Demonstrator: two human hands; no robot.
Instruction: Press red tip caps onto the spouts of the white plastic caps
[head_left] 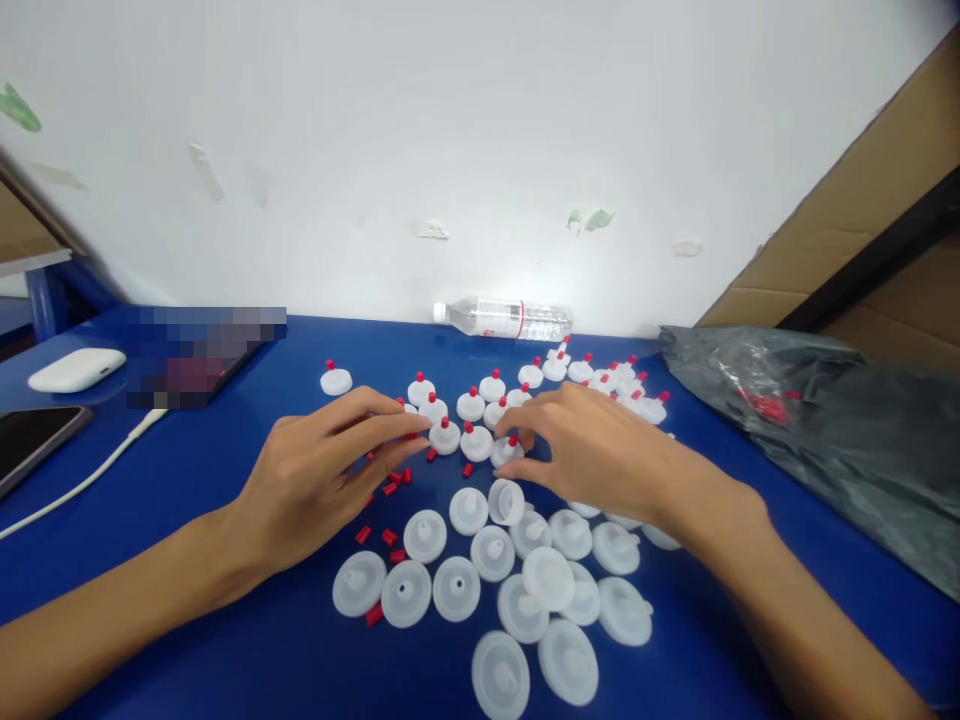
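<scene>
My left hand (315, 470) reaches in from the left, fingers stretched out and thumb a little apart. Its fingertips are beside a white nozzle lid with a red tip (444, 437); whether they touch it I cannot tell. On the right, my right hand (592, 440) has its thumb and fingers around another red-tipped white nozzle lid (508, 452), which sits on the table. Small loose red caps (390, 537) lie under and below my left hand. Nearer to me are several white lids without red tips (456, 588), some overlapping.
More red-tipped lids (581, 368) cluster at the back right. A clear plastic bottle (510, 318) lies against the white wall. At the right is a dark plastic bag (847, 430); at the left are a white case (77, 369), a phone (37, 445) and a white cable (97, 480).
</scene>
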